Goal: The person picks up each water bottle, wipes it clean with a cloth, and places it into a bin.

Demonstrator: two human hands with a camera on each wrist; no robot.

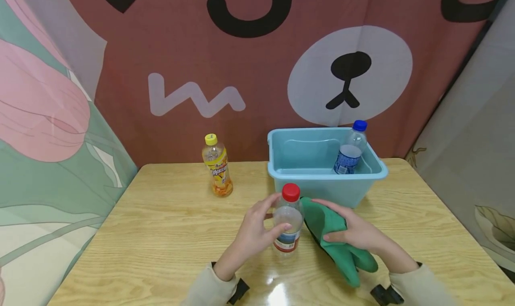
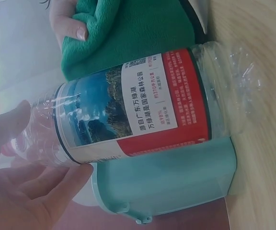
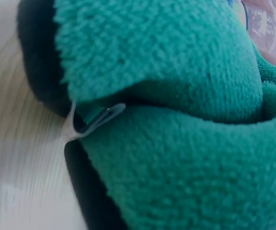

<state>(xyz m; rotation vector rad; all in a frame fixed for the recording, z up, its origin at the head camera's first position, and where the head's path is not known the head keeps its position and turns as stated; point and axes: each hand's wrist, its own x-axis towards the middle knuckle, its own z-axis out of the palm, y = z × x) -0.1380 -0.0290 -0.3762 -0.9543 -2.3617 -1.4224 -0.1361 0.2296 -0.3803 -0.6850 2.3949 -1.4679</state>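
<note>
Red-capped water bottle (image 1: 287,240): upright, near the middle of the table (image 1: 161,234), in front of the basin (image 1: 318,190); you cannot tell whether its base touches the wood.
Left hand (image 1: 254,229): your thumb and fingers curl around this bottle's upper part, above most of the label.
Clear plastic: likely thin, smooth and easily dented; keep pressure light around the firmer shoulder. Its fill, hence weight, is unclear.
Right hand (image 1: 360,231): your thumb and fingers grip the towel, just right of the bottle.
Green terry towel (image 1: 347,257): folded, dark-edged, probably light, floppy and grippy; hold it through the thick folds.
Far left: a yellow-capped drink bottle (image 1: 218,169), standing.
Far right: a blue-capped bottle (image 1: 349,156), tilted inside the light-blue basin.
</note>
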